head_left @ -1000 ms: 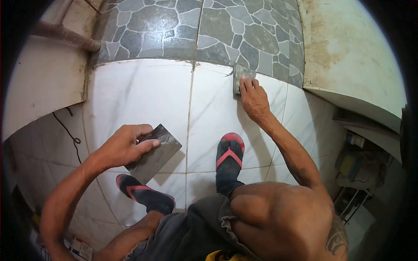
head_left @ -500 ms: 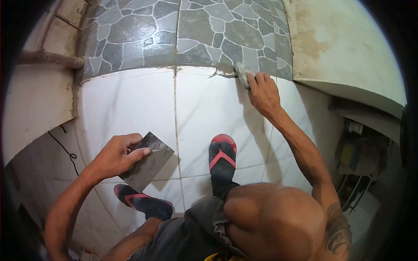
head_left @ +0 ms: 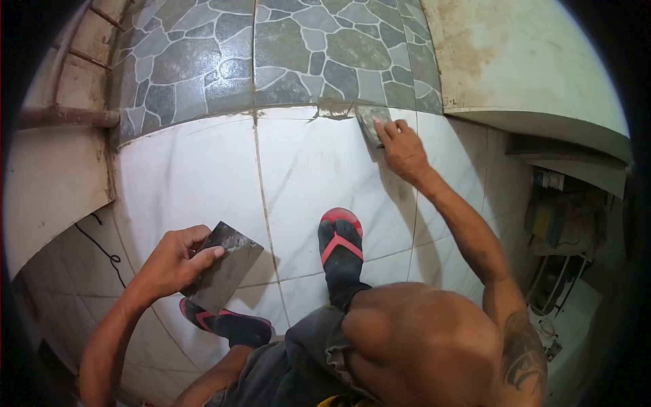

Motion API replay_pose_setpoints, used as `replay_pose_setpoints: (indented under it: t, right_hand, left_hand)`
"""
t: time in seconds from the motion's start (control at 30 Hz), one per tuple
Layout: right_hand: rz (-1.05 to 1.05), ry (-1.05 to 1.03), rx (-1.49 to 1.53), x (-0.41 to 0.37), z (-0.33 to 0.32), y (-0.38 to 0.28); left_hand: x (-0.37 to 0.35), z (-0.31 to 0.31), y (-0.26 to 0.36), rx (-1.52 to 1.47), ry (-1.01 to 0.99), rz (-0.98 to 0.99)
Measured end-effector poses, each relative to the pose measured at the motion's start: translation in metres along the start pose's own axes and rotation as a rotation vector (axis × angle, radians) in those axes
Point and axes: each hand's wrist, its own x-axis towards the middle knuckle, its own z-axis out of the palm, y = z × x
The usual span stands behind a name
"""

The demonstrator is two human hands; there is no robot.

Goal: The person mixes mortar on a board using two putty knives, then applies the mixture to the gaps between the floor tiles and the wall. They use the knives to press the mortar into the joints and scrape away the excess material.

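My left hand (head_left: 175,263) grips a dark rectangular plate (head_left: 227,275), thumb on top, with grey paste smeared near its upper edge. Out in front, my right hand (head_left: 407,154) holds a flat grey scraper (head_left: 371,123) by its near end. The scraper's far edge is at the seam where white marble-look tile (head_left: 325,163) meets grey stone-pattern tile (head_left: 352,47). Just left of the scraper, a patch of wet grey paste (head_left: 335,110) lies on this seam.
My feet in red-strapped flip-flops (head_left: 341,234) are on the white tiles. A rusty metal pipe (head_left: 74,117) stands at left, with a black cord (head_left: 112,258) below it. A stained wall (head_left: 529,68) curves along the right, above a cluttered rack (head_left: 559,237).
My right hand has moved the scraper a little right along the seam and turned it, so more of its flat face shows. My left hand still holds the plate. The view has shifted slightly.
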Motion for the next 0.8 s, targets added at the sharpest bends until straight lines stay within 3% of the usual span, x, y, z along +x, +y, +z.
replay_pose_setpoints:
  t: [0.13, 0.23, 0.3, 0.37, 0.47, 0.6, 0.7, 0.8]
  right_hand:
    - [0.096, -0.037, -0.098, -0.006, -0.012, 0.024]
    - [0.032, 0.035, -0.133, -0.018, 0.007, 0.012]
    - [0.037, -0.049, -0.087, -0.022, -0.003, 0.017]
    - [0.075, -0.115, -0.022, -0.017, -0.026, 0.026]
    - [0.243, -0.110, -0.168, -0.022, 0.008, 0.033]
    - [0.187, -0.093, 0.067, -0.013, -0.022, 0.025]
    - [0.672, -0.145, 0.237, -0.004, -0.042, 0.052]
    - [0.874, -0.277, 0.355, 0.015, -0.052, 0.079]
  left_hand:
    - [-0.003, 0.001, 0.003, 0.042, 0.010, 0.008]
    - [-0.003, 0.003, -0.002, -0.015, 0.001, -0.024]
    - [-0.006, 0.005, -0.002, -0.009, 0.012, -0.027]
    - [-0.005, 0.002, 0.001, 0.027, 0.017, -0.003]
    - [-0.004, 0.002, -0.001, 0.065, 0.000, 0.034]
    - [-0.007, 0.002, -0.002, 0.024, 0.002, 0.044]
    - [-0.007, 0.001, -0.002, 0.051, 0.008, 0.072]
    - [-0.009, 0.001, -0.005, 0.030, 0.005, 0.060]
